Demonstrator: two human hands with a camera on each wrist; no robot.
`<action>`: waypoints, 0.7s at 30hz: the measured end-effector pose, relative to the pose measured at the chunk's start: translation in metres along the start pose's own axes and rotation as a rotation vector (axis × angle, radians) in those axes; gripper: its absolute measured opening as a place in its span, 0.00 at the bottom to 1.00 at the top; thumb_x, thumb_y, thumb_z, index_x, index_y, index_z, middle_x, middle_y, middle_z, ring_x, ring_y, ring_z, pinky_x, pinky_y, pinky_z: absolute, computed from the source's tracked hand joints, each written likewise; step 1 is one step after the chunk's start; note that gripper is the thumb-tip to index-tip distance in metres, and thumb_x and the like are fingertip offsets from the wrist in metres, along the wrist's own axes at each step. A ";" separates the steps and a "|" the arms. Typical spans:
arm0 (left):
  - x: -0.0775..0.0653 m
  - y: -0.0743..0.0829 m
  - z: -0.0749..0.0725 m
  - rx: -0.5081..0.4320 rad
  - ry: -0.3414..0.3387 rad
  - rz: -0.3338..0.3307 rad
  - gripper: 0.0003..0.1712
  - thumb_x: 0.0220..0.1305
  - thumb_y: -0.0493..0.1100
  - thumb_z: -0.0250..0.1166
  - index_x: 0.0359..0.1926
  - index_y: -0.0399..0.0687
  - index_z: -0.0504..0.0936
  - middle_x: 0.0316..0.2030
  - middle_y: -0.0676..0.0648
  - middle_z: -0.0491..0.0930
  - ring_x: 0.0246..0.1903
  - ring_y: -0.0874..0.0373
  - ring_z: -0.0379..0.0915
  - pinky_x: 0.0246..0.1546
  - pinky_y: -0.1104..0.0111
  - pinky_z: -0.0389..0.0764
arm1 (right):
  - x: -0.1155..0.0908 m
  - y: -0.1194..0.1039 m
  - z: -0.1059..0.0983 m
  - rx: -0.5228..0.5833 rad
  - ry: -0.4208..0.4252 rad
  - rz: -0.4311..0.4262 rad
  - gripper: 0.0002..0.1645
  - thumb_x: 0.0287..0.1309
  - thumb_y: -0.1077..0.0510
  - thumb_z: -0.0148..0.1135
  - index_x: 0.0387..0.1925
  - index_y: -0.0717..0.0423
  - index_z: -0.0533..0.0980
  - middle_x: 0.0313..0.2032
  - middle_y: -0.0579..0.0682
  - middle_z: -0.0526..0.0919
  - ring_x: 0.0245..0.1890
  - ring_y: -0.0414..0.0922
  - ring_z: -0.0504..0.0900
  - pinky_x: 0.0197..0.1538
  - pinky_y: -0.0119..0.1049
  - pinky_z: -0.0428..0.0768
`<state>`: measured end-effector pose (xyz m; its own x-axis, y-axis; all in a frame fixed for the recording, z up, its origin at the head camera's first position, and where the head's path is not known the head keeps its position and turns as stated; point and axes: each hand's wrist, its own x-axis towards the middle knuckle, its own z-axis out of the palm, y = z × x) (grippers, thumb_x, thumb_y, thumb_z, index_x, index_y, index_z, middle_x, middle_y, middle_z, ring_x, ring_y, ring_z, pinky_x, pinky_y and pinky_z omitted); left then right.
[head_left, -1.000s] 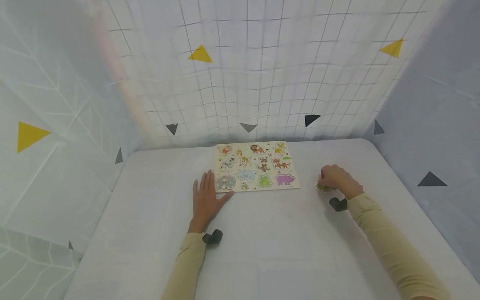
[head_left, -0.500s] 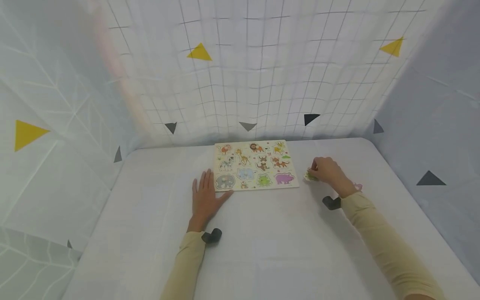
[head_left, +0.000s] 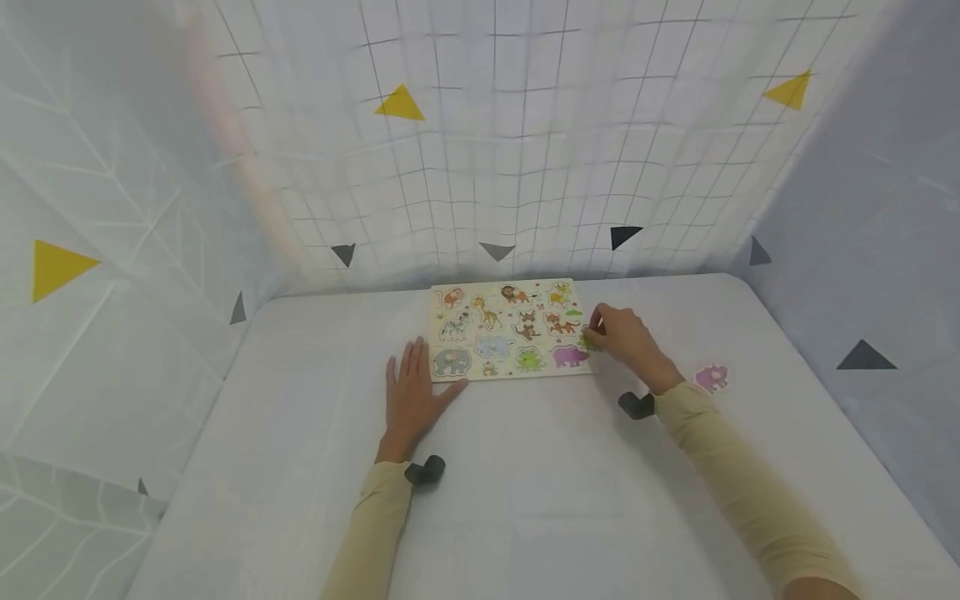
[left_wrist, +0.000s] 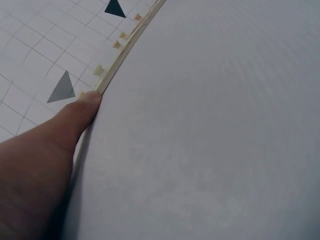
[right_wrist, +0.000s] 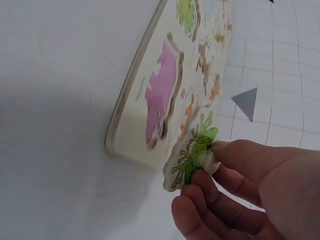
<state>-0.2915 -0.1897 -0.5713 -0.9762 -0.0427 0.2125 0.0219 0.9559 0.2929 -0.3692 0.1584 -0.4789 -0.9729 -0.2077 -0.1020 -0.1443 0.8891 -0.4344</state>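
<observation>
A wooden animal puzzle board [head_left: 510, 373] lies flat at the back of the table. My left hand [head_left: 411, 404] rests at its lower left corner, fingers straight along the left edge and thumb on the front edge; the thumb [left_wrist: 85, 112] shows in the left wrist view. My right hand [head_left: 626, 337] pinches a green frog puzzle piece [right_wrist: 192, 152] by its small knob, tilted over the board's right edge. On the board, the frog-shaped recess [head_left: 529, 360] and the purple hippo recess [right_wrist: 162, 92] show without pieces. Several other animals, such as the elephant piece [head_left: 452, 362], sit in their places.
A purple hippo puzzle piece [head_left: 712, 378] lies on the white table [head_left: 555, 500] to the right, beside my right forearm [head_left: 738, 467]. Behind the board hangs a white gridded cloth wall [head_left: 480, 167].
My right hand has lifted the frog piece from the table at the right and carried it left to the board's right edge. The hippo piece is uncovered. My left hand stays put.
</observation>
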 end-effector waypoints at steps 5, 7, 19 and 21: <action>-0.001 0.001 -0.001 0.002 0.004 0.005 0.59 0.46 0.78 0.49 0.70 0.48 0.44 0.71 0.49 0.45 0.71 0.52 0.38 0.72 0.51 0.39 | 0.004 -0.017 0.010 0.029 -0.017 -0.019 0.10 0.56 0.52 0.56 0.34 0.54 0.72 0.29 0.51 0.79 0.28 0.44 0.72 0.27 0.29 0.70; -0.001 0.001 -0.002 -0.001 0.006 0.002 0.59 0.46 0.78 0.50 0.70 0.48 0.45 0.71 0.49 0.45 0.71 0.52 0.39 0.72 0.51 0.39 | 0.007 -0.024 0.014 0.029 -0.017 -0.035 0.09 0.55 0.52 0.57 0.33 0.53 0.72 0.28 0.49 0.78 0.28 0.43 0.72 0.27 0.30 0.70; 0.000 0.000 0.002 0.000 0.017 0.008 0.60 0.45 0.79 0.49 0.70 0.48 0.44 0.71 0.49 0.45 0.72 0.52 0.38 0.72 0.51 0.39 | 0.014 -0.057 0.037 0.047 -0.054 -0.102 0.06 0.56 0.51 0.56 0.32 0.49 0.73 0.30 0.47 0.80 0.23 0.43 0.78 0.24 0.30 0.74; 0.000 -0.001 0.003 0.001 0.017 0.008 0.60 0.45 0.80 0.48 0.70 0.48 0.44 0.71 0.49 0.45 0.72 0.53 0.38 0.72 0.51 0.38 | 0.013 -0.060 0.039 0.041 -0.058 -0.105 0.06 0.55 0.51 0.56 0.32 0.49 0.73 0.30 0.47 0.80 0.23 0.43 0.78 0.23 0.31 0.74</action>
<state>-0.2924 -0.1897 -0.5744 -0.9721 -0.0401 0.2309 0.0294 0.9566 0.2898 -0.3661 0.0863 -0.4886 -0.9406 -0.3228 -0.1056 -0.2358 0.8444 -0.4810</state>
